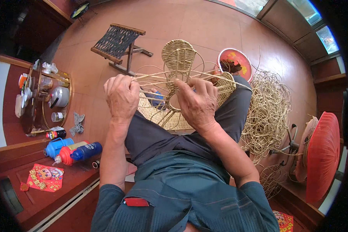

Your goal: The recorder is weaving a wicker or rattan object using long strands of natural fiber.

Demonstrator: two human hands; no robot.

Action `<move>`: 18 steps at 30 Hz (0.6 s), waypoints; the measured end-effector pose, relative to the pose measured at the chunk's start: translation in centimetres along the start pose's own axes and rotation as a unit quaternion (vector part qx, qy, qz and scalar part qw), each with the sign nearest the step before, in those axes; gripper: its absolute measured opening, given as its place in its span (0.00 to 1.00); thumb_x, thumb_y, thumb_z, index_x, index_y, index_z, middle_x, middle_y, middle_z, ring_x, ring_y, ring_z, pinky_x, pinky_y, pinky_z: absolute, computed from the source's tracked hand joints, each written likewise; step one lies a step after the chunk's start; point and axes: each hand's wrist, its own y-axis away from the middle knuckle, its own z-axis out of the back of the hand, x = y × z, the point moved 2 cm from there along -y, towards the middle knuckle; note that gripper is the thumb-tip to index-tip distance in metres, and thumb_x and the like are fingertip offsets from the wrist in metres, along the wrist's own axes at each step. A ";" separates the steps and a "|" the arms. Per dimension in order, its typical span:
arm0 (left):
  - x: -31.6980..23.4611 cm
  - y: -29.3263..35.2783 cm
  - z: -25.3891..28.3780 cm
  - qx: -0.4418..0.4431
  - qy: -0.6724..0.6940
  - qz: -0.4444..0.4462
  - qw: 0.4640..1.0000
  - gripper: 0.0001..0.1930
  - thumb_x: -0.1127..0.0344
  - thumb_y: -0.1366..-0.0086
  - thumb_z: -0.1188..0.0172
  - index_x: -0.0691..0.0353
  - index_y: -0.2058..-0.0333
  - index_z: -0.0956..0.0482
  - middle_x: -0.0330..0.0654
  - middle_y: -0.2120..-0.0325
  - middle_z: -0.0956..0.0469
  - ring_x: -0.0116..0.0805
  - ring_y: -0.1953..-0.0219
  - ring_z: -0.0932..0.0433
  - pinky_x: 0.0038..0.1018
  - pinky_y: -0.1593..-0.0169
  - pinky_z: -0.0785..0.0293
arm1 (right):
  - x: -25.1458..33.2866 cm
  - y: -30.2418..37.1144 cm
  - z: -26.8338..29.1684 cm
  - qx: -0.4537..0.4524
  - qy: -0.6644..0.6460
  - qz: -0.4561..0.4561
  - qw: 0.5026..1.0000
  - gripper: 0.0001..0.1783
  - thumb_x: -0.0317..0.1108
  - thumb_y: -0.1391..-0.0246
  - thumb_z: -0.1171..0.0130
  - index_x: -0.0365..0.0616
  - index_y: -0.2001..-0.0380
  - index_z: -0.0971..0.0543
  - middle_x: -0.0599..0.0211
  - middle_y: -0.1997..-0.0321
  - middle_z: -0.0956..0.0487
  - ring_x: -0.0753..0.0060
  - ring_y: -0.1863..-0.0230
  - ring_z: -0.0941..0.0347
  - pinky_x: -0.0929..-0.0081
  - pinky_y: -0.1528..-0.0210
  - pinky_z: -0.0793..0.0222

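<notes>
The left hand (121, 96) pinched pale strands (154, 74), apparently to keep them taut, while the right hand (198, 101) gripped them beside the woven frame (178, 58), which stood between and just beyond both hands, seemingly braced by the knees.

From your head, your wide fisheye camera looks steeply down at close range, with your shirt (170, 174) at six o'clock, your left hand (121, 96) near ten, your right hand (198, 102) near two, and the floor (181, 23) stretching away toward twelve.
</notes>
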 end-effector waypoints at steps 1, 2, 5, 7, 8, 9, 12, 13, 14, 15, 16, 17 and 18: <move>0.7 -0.2 -0.1 0.009 -0.007 0.014 1.000 0.11 0.64 0.29 0.40 0.62 0.71 0.21 0.48 0.66 0.18 0.55 0.57 0.20 0.49 0.46 0.28 | -0.2 -0.4 -0.4 -0.001 -0.006 0.004 1.000 0.18 0.40 0.43 0.27 0.61 0.48 0.13 0.74 0.55 0.23 0.62 0.51 0.25 0.58 0.48 0.34; 1.6 -0.1 0.1 0.009 -0.008 0.007 1.000 0.11 0.64 0.29 0.40 0.62 0.71 0.21 0.48 0.66 0.18 0.55 0.57 0.20 0.49 0.46 0.28 | 0.1 -1.1 -0.8 -0.025 -0.010 0.014 1.000 0.14 0.43 0.43 0.26 0.60 0.53 0.13 0.76 0.62 0.25 0.63 0.57 0.26 0.58 0.51 0.34; 5.8 1.0 0.8 0.010 -0.041 0.055 0.998 0.12 0.63 0.28 0.40 0.64 0.69 0.19 0.52 0.66 0.17 0.59 0.59 0.19 0.51 0.51 0.26 | 0.3 -2.0 -2.3 -0.018 -0.043 0.007 0.999 0.10 0.41 0.40 0.26 0.60 0.55 0.10 0.75 0.62 0.23 0.62 0.57 0.25 0.59 0.53 0.34; 9.7 2.0 1.7 0.006 -0.044 0.091 0.995 0.16 0.59 0.26 0.40 0.66 0.69 0.20 0.56 0.67 0.18 0.63 0.61 0.20 0.53 0.55 0.26 | 0.6 -2.5 -2.5 -0.012 -0.036 -0.013 0.999 0.08 0.43 0.41 0.26 0.59 0.60 0.10 0.74 0.63 0.23 0.61 0.57 0.25 0.58 0.53 0.33; 11.5 2.3 2.4 0.008 -0.042 0.117 0.992 0.18 0.57 0.25 0.40 0.68 0.68 0.20 0.58 0.67 0.19 0.66 0.63 0.20 0.54 0.57 0.27 | 0.7 -2.5 -2.7 -0.002 -0.035 -0.010 0.999 0.07 0.43 0.41 0.26 0.58 0.62 0.11 0.74 0.63 0.23 0.61 0.57 0.24 0.58 0.52 0.33; 12.5 2.5 3.4 0.006 -0.045 0.107 0.993 0.18 0.57 0.25 0.40 0.68 0.68 0.20 0.58 0.67 0.19 0.66 0.63 0.20 0.54 0.57 0.27 | 0.8 -2.6 -2.9 0.007 -0.036 -0.007 0.999 0.07 0.44 0.41 0.26 0.57 0.65 0.12 0.74 0.64 0.22 0.61 0.56 0.24 0.58 0.52 0.33; 14.8 2.6 4.9 0.062 -0.064 0.179 0.980 0.19 0.55 0.23 0.40 0.66 0.69 0.19 0.60 0.68 0.19 0.65 0.64 0.20 0.55 0.58 0.27 | 0.6 -2.7 -3.0 -0.008 -0.051 -0.018 0.998 0.08 0.43 0.41 0.26 0.55 0.64 0.14 0.74 0.63 0.21 0.61 0.57 0.24 0.59 0.52 0.32; 15.5 2.8 5.2 0.049 -0.080 0.207 0.974 0.21 0.53 0.22 0.41 0.67 0.68 0.19 0.62 0.68 0.19 0.66 0.64 0.20 0.56 0.58 0.28 | 0.5 -2.7 -3.0 -0.011 -0.064 -0.020 0.998 0.09 0.43 0.41 0.26 0.54 0.63 0.14 0.73 0.63 0.21 0.61 0.57 0.23 0.59 0.53 0.32; 16.5 2.9 5.8 0.035 -0.096 0.234 0.967 0.24 0.50 0.21 0.42 0.68 0.68 0.19 0.64 0.68 0.19 0.67 0.64 0.20 0.56 0.59 0.29 | 0.7 -2.8 -2.6 0.001 -0.057 -0.024 0.998 0.11 0.40 0.42 0.27 0.54 0.57 0.15 0.73 0.62 0.21 0.61 0.57 0.22 0.60 0.52 0.31; 18.0 3.2 6.2 0.033 -0.097 0.225 0.969 0.24 0.50 0.21 0.42 0.68 0.68 0.19 0.64 0.68 0.19 0.67 0.64 0.20 0.56 0.59 0.29 | 0.8 -3.0 -2.6 -0.006 -0.055 -0.029 0.998 0.11 0.40 0.42 0.27 0.54 0.57 0.15 0.73 0.62 0.21 0.61 0.57 0.22 0.60 0.52 0.31; 20.0 3.7 6.5 0.017 -0.109 0.224 0.968 0.25 0.49 0.21 0.43 0.68 0.67 0.18 0.64 0.68 0.19 0.68 0.64 0.20 0.56 0.59 0.28 | 0.9 -3.0 -2.6 -0.017 -0.059 -0.015 0.998 0.11 0.38 0.41 0.31 0.55 0.55 0.16 0.73 0.62 0.21 0.63 0.57 0.22 0.60 0.52 0.31; 22.1 4.2 6.6 0.001 -0.121 0.224 0.967 0.26 0.48 0.20 0.44 0.68 0.67 0.18 0.65 0.67 0.19 0.69 0.63 0.20 0.56 0.59 0.28 | 1.0 -3.1 -2.6 -0.028 -0.062 -0.001 0.998 0.12 0.36 0.40 0.34 0.55 0.53 0.17 0.73 0.62 0.22 0.64 0.56 0.23 0.61 0.52 0.31; 24.4 4.9 6.7 -0.002 -0.122 0.217 0.968 0.26 0.48 0.20 0.44 0.68 0.67 0.18 0.65 0.67 0.19 0.69 0.63 0.20 0.56 0.59 0.28 | 1.2 -3.3 -2.4 -0.021 -0.068 -0.002 0.997 0.15 0.33 0.39 0.38 0.56 0.48 0.17 0.73 0.61 0.21 0.66 0.56 0.22 0.63 0.53 0.30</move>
